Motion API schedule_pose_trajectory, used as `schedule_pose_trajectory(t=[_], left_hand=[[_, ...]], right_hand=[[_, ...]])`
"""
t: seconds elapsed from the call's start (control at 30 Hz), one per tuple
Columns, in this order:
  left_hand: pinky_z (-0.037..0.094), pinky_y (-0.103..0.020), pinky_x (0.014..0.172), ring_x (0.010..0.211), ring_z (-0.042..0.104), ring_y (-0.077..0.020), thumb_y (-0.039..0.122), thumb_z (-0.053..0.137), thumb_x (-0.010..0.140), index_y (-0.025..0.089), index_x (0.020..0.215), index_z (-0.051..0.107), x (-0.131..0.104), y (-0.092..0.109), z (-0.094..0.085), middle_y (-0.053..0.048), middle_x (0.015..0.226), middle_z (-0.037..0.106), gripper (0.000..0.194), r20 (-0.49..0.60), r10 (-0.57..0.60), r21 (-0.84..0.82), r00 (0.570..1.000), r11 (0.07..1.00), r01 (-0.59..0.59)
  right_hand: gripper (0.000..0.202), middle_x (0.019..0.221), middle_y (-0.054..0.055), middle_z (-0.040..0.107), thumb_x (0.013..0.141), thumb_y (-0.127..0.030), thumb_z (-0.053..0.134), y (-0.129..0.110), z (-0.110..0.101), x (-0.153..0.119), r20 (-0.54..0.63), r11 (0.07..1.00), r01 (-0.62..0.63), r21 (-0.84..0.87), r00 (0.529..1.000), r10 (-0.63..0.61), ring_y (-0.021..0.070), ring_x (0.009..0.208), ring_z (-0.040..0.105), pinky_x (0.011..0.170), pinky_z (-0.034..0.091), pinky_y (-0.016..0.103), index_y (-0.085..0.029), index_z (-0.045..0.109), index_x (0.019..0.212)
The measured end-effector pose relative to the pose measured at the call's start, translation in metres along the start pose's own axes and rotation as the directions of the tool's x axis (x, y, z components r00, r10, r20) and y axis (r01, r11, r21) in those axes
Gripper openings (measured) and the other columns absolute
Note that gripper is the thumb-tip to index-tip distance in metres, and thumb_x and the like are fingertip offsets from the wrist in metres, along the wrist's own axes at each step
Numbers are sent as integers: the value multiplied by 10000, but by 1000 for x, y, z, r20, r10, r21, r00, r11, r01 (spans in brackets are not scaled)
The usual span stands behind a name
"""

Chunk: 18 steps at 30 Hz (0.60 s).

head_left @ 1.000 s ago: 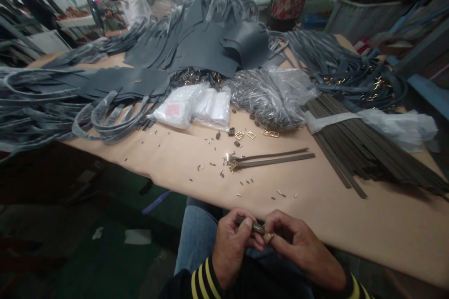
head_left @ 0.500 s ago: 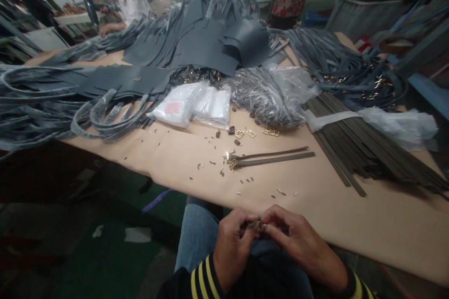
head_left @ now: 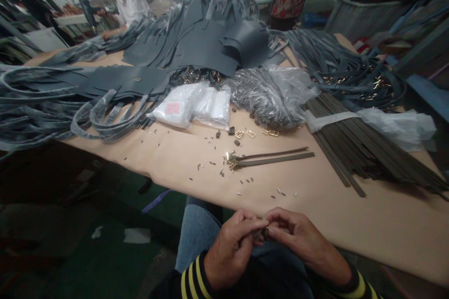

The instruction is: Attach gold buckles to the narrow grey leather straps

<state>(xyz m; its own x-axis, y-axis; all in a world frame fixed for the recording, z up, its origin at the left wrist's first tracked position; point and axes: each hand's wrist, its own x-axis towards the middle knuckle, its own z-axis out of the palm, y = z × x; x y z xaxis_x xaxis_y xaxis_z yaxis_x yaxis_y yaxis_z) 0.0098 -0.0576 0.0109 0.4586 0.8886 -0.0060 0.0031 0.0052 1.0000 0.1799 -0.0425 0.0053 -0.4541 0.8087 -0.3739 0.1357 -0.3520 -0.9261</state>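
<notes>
Over my lap, at the table's near edge, my left hand [head_left: 235, 243] and my right hand [head_left: 300, 238] meet fingertip to fingertip, both closed. Pinched between them is a small olive-brown piece with gold-coloured metal [head_left: 267, 229]; my fingers cover most of it, so its exact kind is hidden. On the table beyond lie two olive-brown straps [head_left: 277, 160] with gold buckles [head_left: 233, 164] at their left ends. Loose gold rectangular buckles [head_left: 250, 134] and small dark loops [head_left: 237, 142] sit farther back. Tiny scraps are scattered around them.
A bundle of olive-brown straps [head_left: 368, 145] lies at right, wrapped with a pale band. White plastic packets [head_left: 180, 103] and a clear bag of dark small parts [head_left: 270, 96] stand mid-table. Dark grey leather panels [head_left: 206, 44] and plastic-wrapped handles [head_left: 112, 121] pile behind. A person [head_left: 131, 4] works at far left.
My left fingers have shifted and stretched over the small piece, covering more of it. The left wrist has moved slightly left and down. Things on the table lie as before.
</notes>
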Motion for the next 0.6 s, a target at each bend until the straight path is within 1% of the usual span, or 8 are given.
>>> schedule_pose_trajectory(t=[0.07, 0.2, 0.23, 0.3, 0.4, 0.5, 0.6], left_hand=[[474, -255, 635, 705, 516, -119, 251, 382, 826, 201, 982, 592, 2, 3, -4, -47, 799, 457, 266, 58, -50, -65, 997, 996, 54], [467, -222, 574, 571, 535, -84, 309, 526, 747, 134, 785, 634, 5, 5, -8, -18, 713, 484, 209, 87, -213, -214, 973, 950, 227], [465, -215, 554, 550, 535, -80, 324, 560, 719, 126, 756, 631, 5, 5, -8, -9, 695, 484, 214, 105, -245, -261, 964, 929, 265], [462, -204, 523, 536, 539, -80, 356, 588, 688, 122, 760, 622, 6, 4, -8, -1, 681, 487, 247, 150, -293, -322, 944, 888, 327], [456, -201, 521, 531, 540, -79, 361, 591, 683, 120, 776, 610, 6, 3, -9, 1, 658, 507, 259, 196, -327, -323, 924, 869, 376], [447, -201, 523, 516, 526, -75, 328, 601, 680, 119, 740, 574, 5, 1, -9, 10, 604, 518, 219, 233, -355, -320, 905, 851, 416], [438, -203, 519, 529, 518, -73, 302, 601, 677, 125, 704, 536, 5, -3, -7, 4, 673, 507, 191, 231, -339, -280, 912, 874, 396]], right_hand=[[210, 645, 10, 606, 731, -349, 561, 5, -1, -1, 29, 1000, 0, 26, 1000, -1, 136, 630, 565, 584, 432, 249, -142, 545, 759], [262, 574, -15, 557, 700, -395, 587, 9, 1, 0, 52, 997, 10, 79, 999, -15, 109, 551, 523, 527, 406, 227, -140, 532, 722], [280, 557, -24, 536, 688, -411, 594, 9, 1, 0, 55, 996, 11, 88, 998, -16, 101, 528, 505, 513, 396, 221, -139, 528, 709], [317, 547, -34, 504, 666, -447, 601, 7, 2, 0, 62, 994, 8, 109, 998, -15, 91, 507, 477, 500, 385, 217, -141, 522, 691], [356, 542, -40, 482, 649, -492, 597, 6, 1, -1, 79, 993, 9, 116, 997, -18, 91, 503, 464, 494, 381, 217, -147, 521, 687], [351, 542, -36, 489, 661, -491, 585, 8, 2, -2, 93, 996, 11, 87, 995, -20, 94, 508, 467, 496, 377, 217, -146, 530, 706], [319, 562, -29, 511, 676, -459, 583, 11, 4, -1, 84, 999, -8, 50, 996, 4, 96, 515, 471, 494, 368, 212, -146, 536, 712]])
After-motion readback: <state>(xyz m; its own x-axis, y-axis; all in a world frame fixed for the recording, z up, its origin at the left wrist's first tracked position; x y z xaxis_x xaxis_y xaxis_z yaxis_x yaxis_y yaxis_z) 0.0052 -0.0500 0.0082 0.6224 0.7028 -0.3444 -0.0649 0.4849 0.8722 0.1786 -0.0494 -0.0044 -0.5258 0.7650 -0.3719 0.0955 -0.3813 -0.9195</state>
